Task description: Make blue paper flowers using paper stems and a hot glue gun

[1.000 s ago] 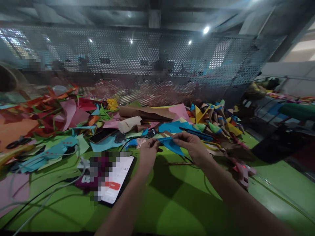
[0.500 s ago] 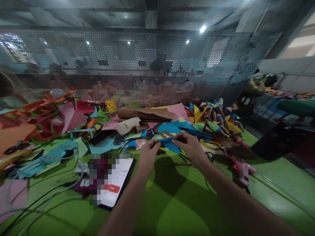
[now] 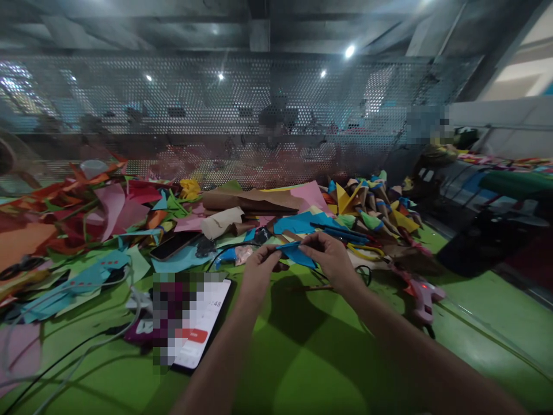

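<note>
Blue paper piece (image 3: 299, 254), small: held above glossy green tabletop (image 3: 319, 374), ends pinched by my left hand (image 3: 260, 266) and right hand (image 3: 330, 257). Handling: even, light fingertip pressure best; avoid stray creases.

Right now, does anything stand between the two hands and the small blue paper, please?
Nothing visible does. The left hand and the right hand both pinch the blue paper directly; the brown paper lies beyond them, not between.
</note>
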Demonstrator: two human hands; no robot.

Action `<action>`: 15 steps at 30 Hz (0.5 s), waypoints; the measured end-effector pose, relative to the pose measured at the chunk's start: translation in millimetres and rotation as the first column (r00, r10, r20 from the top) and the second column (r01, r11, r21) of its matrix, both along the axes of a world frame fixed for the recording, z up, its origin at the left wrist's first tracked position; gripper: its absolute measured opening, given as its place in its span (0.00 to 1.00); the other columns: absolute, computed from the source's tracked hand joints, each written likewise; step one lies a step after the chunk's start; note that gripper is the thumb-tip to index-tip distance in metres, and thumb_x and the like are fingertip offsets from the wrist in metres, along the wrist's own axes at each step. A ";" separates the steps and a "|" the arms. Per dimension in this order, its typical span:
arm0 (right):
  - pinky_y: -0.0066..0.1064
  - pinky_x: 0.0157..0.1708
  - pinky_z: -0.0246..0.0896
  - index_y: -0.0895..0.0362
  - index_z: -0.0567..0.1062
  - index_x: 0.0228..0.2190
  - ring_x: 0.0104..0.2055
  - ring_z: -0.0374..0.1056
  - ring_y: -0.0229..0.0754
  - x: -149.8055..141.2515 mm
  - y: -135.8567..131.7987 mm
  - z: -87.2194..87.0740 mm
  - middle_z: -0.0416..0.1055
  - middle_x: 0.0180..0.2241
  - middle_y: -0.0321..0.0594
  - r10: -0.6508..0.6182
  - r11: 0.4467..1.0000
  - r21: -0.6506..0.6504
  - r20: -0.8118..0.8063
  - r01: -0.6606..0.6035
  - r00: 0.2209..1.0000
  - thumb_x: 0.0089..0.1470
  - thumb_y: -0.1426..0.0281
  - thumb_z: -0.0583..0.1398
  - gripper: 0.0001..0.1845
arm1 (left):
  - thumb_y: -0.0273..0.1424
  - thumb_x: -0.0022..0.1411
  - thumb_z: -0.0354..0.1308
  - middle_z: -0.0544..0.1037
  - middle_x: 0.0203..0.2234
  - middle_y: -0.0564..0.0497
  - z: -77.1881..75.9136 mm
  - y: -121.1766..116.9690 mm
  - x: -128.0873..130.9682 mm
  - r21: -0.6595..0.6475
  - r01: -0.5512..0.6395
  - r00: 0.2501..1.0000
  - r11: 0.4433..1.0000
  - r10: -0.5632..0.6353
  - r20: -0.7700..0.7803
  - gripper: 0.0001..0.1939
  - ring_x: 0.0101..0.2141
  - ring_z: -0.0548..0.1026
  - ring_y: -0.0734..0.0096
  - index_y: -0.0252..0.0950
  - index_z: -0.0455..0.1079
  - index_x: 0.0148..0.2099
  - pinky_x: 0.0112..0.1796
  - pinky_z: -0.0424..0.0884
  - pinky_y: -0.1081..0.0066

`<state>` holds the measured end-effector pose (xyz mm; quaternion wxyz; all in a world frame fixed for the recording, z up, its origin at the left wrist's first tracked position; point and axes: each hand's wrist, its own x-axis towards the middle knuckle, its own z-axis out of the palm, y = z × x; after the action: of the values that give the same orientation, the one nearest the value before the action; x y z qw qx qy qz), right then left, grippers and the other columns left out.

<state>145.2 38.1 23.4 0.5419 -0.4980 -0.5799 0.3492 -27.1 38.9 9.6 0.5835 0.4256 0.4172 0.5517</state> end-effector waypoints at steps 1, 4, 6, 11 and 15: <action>0.31 0.32 0.60 0.56 0.74 0.29 0.30 0.65 0.40 -0.2 -0.3 -0.4 0.71 0.27 0.36 -0.005 1.000 0.010 0.008 0.005 1.000 0.43 0.61 0.67 0.13 | 0.36 0.46 0.69 0.79 0.24 0.54 -0.7 0.3 0.0 0.005 0.005 1.000 1.000 -0.005 -0.003 0.14 0.21 0.76 0.75 0.34 0.75 0.35 0.28 0.71 0.74; 0.31 0.30 0.59 0.56 0.73 0.30 0.29 0.64 0.40 -1.7 -1.6 -0.6 0.69 0.26 0.34 -0.040 0.998 0.050 0.033 0.038 0.999 0.44 0.62 0.67 0.13 | 0.38 0.47 0.69 0.78 0.24 0.54 -3.6 1.4 0.1 0.041 0.020 1.000 0.999 -0.019 -0.019 0.16 0.21 0.75 0.76 0.34 0.75 0.35 0.28 0.72 0.75; 0.30 0.29 0.59 0.55 0.71 0.30 0.28 0.64 0.39 -3.5 -3.2 0.2 0.69 0.26 0.34 -0.071 0.995 0.080 0.050 0.067 0.996 0.44 0.62 0.66 0.13 | 0.39 0.48 0.69 0.78 0.24 0.54 -5.4 2.0 0.3 0.070 0.023 0.999 0.997 -0.021 -0.030 0.16 0.21 0.75 0.77 0.34 0.75 0.35 0.27 0.72 0.75; 0.30 0.28 0.58 0.54 0.69 0.30 0.27 0.62 0.39 -7.4 -7.4 3.7 0.66 0.24 0.33 -0.131 0.983 0.142 0.105 0.116 0.986 0.46 0.63 0.66 0.12 | 0.38 0.49 0.68 0.77 0.24 0.54 -6.7 3.2 0.8 0.123 -0.002 0.999 0.992 0.006 -0.037 0.14 0.24 0.74 0.74 0.34 0.75 0.35 0.27 0.74 0.74; 0.30 0.29 0.58 0.54 0.69 0.30 0.28 0.62 0.39 -7.2 -7.9 4.4 0.66 0.25 0.33 -0.154 0.977 0.168 0.139 0.130 0.978 0.46 0.64 0.66 0.12 | 0.39 0.48 0.68 0.77 0.23 0.54 -6.3 3.0 0.9 0.124 -0.008 0.999 0.992 0.013 -0.037 0.14 0.24 0.74 0.74 0.34 0.75 0.34 0.27 0.74 0.73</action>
<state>137.9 30.1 27.8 0.5579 -0.5189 -0.6079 0.2237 -26.2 41.9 3.2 0.5450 0.4690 0.3954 0.5715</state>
